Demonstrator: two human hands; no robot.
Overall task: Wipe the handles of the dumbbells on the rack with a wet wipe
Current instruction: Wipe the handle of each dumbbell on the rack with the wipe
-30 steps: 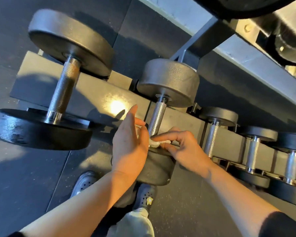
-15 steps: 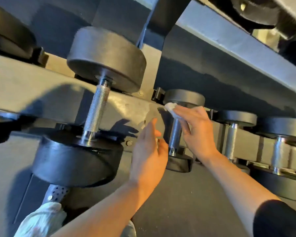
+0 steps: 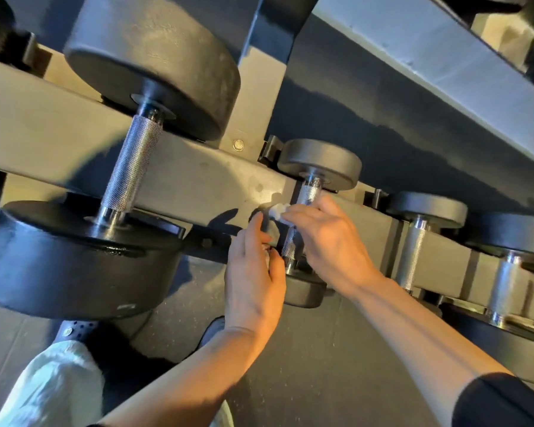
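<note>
- Head view: both forearms reach in from the bottom edge toward the dumbbell rack (image 3: 198, 177).
- Right hand (image 3: 330, 241): back of hand up, fingers wrapped across the middle of the small dumbbell's knurled handle (image 3: 309, 194), fingertips pinching a crumpled white wet wipe (image 3: 278, 210) on the handle's left side. Dark sleeve (image 3: 503, 402) shows at the elbow.
- Left hand (image 3: 253, 278): edge-on just left of the same handle, fingers straight and together pointing up, thumb near the handle's lower end. Something pale sits against its palm side; can't tell what, or whether it's held.
- Small dumbbell (image 3: 321, 163): lies across the rack rails, far head under the upper shelf (image 3: 429, 57), near head (image 3: 305, 292) partly behind the left hand.
- Large dumbbell (image 3: 130, 171) to its left on the same rack, knurled handle bare, not touched.
- Two more small dumbbells (image 3: 413, 241) to the right; handles untouched.
- Bottom left: pale trouser leg (image 3: 53, 386) and a dark perforated shoe (image 3: 80, 329) on the dark floor (image 3: 321, 365).
</note>
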